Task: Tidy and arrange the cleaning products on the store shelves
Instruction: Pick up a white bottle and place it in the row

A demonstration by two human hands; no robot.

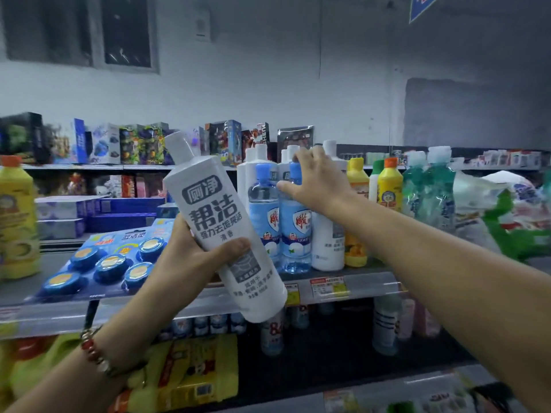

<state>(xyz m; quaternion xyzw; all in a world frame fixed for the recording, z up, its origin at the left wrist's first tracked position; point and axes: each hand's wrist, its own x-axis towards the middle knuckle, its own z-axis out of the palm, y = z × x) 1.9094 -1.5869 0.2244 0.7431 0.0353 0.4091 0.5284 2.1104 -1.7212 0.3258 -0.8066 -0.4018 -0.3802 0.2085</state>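
My left hand (190, 257) grips a tall white bottle (220, 210) with grey lettering, tilted with its cap up and to the left, in front of the shelf. My right hand (316, 180) reaches over the shelf (369, 281) and rests on the neck of a clear blue-capped bottle (295, 234), thumb out to the left. A second clear blue-capped bottle (264, 210) stands just left of it. White bottles (328, 245) stand behind and to the right of them.
A blue blister card of round toilet blocks (104, 260) lies left of the white bottle. Yellow bottles (389, 186), green bottles (432, 192) and bagged goods (507, 210) fill the right. A yellow bottle (16, 216) stands far left. More products sit on the lower shelf (387, 323).
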